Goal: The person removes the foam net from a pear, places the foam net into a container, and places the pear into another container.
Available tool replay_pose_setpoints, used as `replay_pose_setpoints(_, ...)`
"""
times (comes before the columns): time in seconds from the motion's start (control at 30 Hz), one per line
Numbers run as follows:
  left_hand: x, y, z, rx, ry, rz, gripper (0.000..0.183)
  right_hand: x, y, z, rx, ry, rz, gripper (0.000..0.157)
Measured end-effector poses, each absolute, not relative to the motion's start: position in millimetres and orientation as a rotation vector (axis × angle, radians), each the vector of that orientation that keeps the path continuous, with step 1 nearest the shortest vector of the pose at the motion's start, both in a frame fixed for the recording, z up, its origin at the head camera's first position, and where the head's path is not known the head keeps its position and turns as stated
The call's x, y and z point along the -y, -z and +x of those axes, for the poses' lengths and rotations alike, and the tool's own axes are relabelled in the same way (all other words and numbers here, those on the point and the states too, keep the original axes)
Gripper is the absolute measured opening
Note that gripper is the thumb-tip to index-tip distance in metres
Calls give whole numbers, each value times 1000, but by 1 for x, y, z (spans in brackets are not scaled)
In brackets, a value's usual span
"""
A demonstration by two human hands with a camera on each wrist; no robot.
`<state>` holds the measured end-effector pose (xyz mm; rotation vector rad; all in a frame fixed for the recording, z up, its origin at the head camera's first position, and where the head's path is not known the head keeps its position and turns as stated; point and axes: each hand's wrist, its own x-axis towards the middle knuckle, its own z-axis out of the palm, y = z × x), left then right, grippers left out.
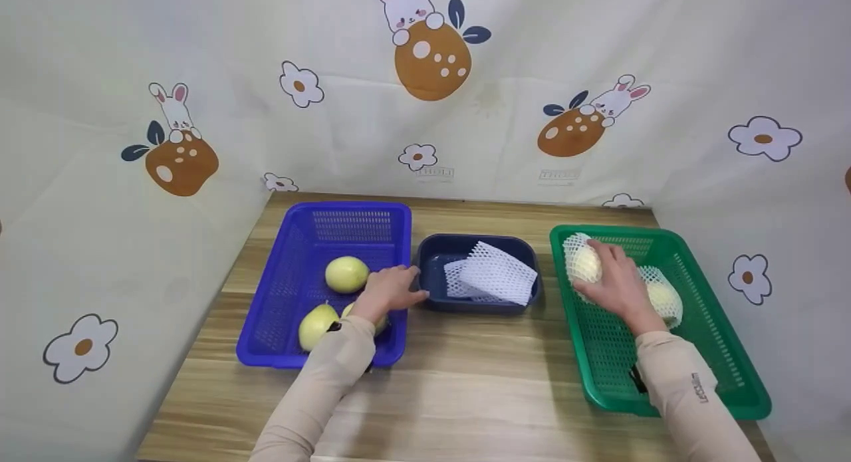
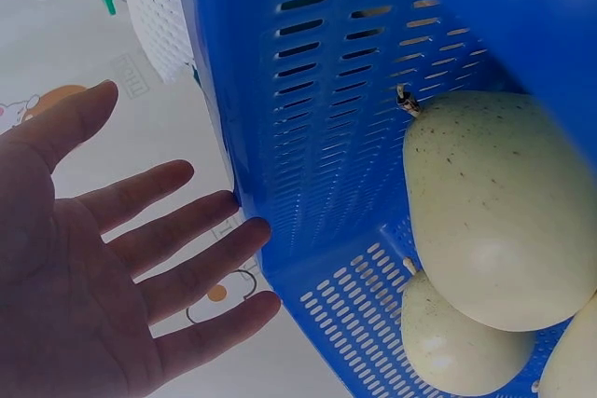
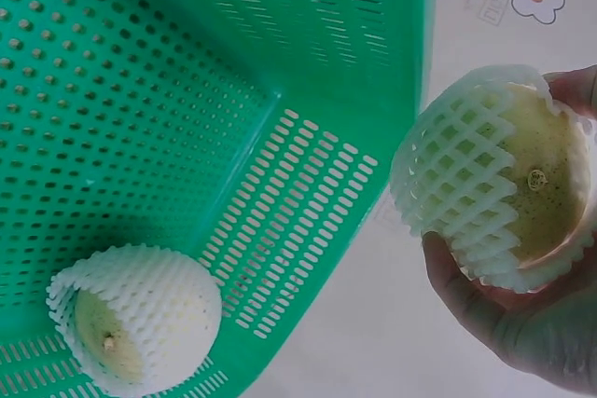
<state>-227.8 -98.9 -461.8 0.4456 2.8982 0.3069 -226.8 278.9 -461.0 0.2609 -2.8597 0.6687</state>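
My right hand [image 1: 617,280] grips a pale yellow-green pear [image 3: 546,170] wrapped in a white foam net [image 3: 457,174], over the left side of the green basket [image 1: 577,342]. Another netted pear [image 1: 663,301] lies in that basket, just right of the hand. My left hand [image 1: 391,290] is spread with straight fingers above the right rim of the blue basket [image 1: 266,316] and holds nothing; its palm shows in the left wrist view. Bare pears, among them one at the back [image 1: 346,274] and one at the front [image 1: 318,326], lie in the blue basket.
Between the baskets stands a small dark blue tub [image 1: 435,249] with white foam nets [image 1: 498,272] in it, one jutting over its right rim. All three containers stand on a wood-grain table [image 1: 465,389]. A patterned cloth [image 1: 346,143] hangs behind and at both sides.
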Motion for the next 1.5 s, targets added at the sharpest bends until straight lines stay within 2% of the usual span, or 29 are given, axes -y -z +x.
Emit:
replay_pose_setpoints(0.87,100,470,-232,-2906,-331,448,53,-256,453,-225,2830,-684,351,76)
replay_pose_setpoints(1.5,99,460,-228,-2895,-302,449,52,-248,447,-222,2854,-673,367,77)
